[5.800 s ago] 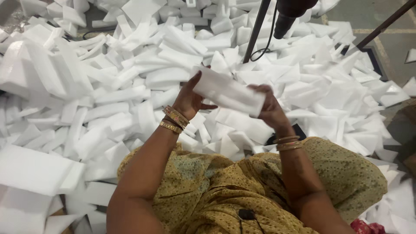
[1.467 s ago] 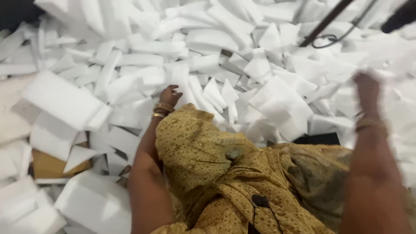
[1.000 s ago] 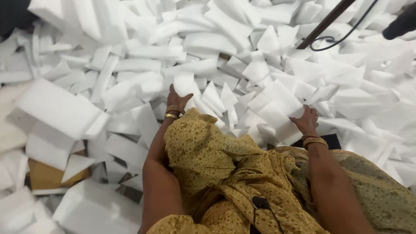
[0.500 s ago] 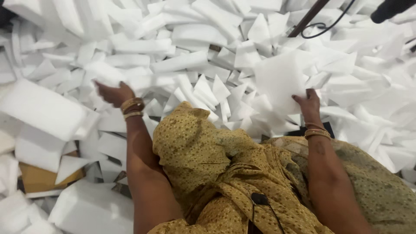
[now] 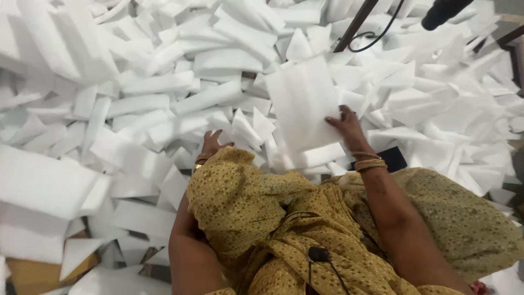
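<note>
The person's right hand (image 5: 345, 123) is holding a flat, white, roughly rectangular foam sheet (image 5: 303, 104) by its lower right edge. The thumb and fingertips (image 5: 334, 119) are lying over the front face, so the grip is closing on the sheet, though the fingers behind it are hidden. The sheet is standing tilted above the heap, near the middle of the view, with its lower edge just beside a short white foam strip (image 5: 311, 158) lying across the pile. Gold bangles (image 5: 368, 161) are circling the right wrist.

The left hand (image 5: 212, 142) is reaching down into the heap to the left of the sheet, well apart from the right hand. Its fingers are spreading loosely and the tips are touching small white triangular foam offcuts (image 5: 248, 128). Whether the grip is closing on any piece I cannot tell, since a fold of the mustard-yellow patterned cloth (image 5: 245, 202) is covering the palm.

All around, a deep pile of white foam strips and blocks (image 5: 164, 82) is covering the floor. A large white foam slab (image 5: 43, 183) is lying at the left edge. A dark slanted metal rod (image 5: 356, 24) with a black cable (image 5: 382, 35) is crossing the top, and a black rounded object (image 5: 442, 12) is showing at the upper right. A small dark flat thing (image 5: 394, 158) is peeking out beside the right wrist. A brown cardboard patch (image 5: 27, 276) is showing at the lower left.
</note>
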